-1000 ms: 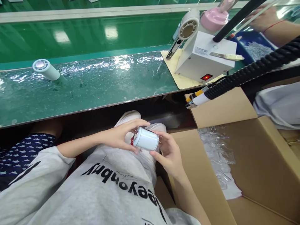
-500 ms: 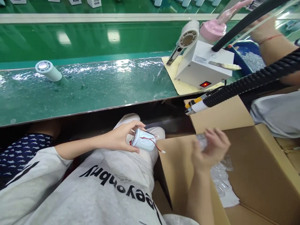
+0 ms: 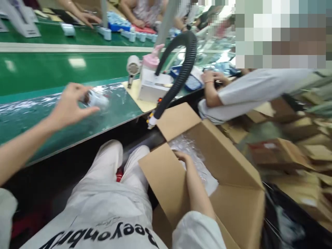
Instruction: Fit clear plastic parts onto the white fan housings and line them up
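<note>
Cyl. (image 3: 100, 101) & L hand (image 3: 69, 105) now over bench (image 3: 123, 109), prev. over lap (image 3: 131, 178).

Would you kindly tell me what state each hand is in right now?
Left hand: curved about the light-blue cylinder; blur hides whether it is holding it.
Right hand: inside the cardboard box, partly hidden; open or closed cannot be told.

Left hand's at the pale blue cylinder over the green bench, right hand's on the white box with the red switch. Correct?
No: the right hand is in the open cardboard box, per the head view. The left hand is at the pale blue cylinder over the green bench, as you said.
</note>
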The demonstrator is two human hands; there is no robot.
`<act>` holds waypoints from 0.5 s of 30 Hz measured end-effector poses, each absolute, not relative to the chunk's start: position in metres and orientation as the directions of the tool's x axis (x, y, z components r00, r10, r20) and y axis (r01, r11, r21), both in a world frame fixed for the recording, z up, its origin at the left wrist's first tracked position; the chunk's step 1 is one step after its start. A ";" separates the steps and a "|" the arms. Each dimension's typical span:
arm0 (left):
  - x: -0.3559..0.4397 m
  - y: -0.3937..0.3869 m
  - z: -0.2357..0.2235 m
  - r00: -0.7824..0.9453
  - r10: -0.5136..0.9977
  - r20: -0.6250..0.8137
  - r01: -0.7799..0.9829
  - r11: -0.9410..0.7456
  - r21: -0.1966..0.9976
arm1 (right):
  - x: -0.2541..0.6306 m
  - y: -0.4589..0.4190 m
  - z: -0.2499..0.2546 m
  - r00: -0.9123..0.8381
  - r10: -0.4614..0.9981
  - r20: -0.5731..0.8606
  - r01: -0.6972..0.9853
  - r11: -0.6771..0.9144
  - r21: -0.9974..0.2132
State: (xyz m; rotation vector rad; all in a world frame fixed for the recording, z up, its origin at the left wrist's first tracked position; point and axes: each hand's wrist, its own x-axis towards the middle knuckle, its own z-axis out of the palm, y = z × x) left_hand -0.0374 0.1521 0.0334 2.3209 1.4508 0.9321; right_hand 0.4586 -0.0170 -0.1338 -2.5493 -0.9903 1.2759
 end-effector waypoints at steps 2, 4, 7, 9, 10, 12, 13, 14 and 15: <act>-0.035 0.223 0.045 0.223 0.895 0.386 0.848 -0.374 0.376 | 0.468 -0.012 -0.138 0.493 0.565 -0.662 0.461 -0.815 -0.352; -0.028 0.279 0.051 0.121 0.945 0.303 0.919 -0.222 0.325 | 0.476 -0.011 -0.139 0.569 0.548 -0.614 0.439 -0.833 -0.336; -0.020 0.321 0.052 0.098 0.980 0.172 0.939 -0.149 0.311 | 0.482 -0.014 -0.138 0.665 0.568 -0.485 0.467 -0.823 -0.323; -0.018 0.325 0.046 0.114 0.986 0.121 0.940 -0.146 0.307 | 0.484 -0.014 -0.136 0.704 0.603 -0.375 0.518 -0.797 -0.310; -0.018 0.323 0.043 0.124 0.986 0.114 0.941 -0.153 0.303 | 0.484 -0.012 -0.135 0.713 0.626 -0.317 0.550 -0.779 -0.300; -0.022 0.312 0.036 0.145 0.981 0.130 0.940 -0.178 0.290 | 0.484 -0.006 -0.134 0.703 0.684 -0.196 0.627 -0.726 -0.282; -0.026 0.304 0.034 0.158 0.977 0.142 0.940 -0.193 0.282 | 0.483 -0.002 -0.132 0.678 0.723 -0.130 0.676 -0.683 -0.277; -0.033 0.294 0.032 0.168 0.974 0.153 0.940 -0.205 0.273 | 0.483 0.002 -0.130 0.634 0.771 -0.056 0.732 -0.623 -0.276; -0.042 0.283 0.031 0.173 0.972 0.162 0.941 -0.211 0.266 | 0.482 0.006 -0.128 0.568 0.823 0.024 0.795 -0.541 -0.275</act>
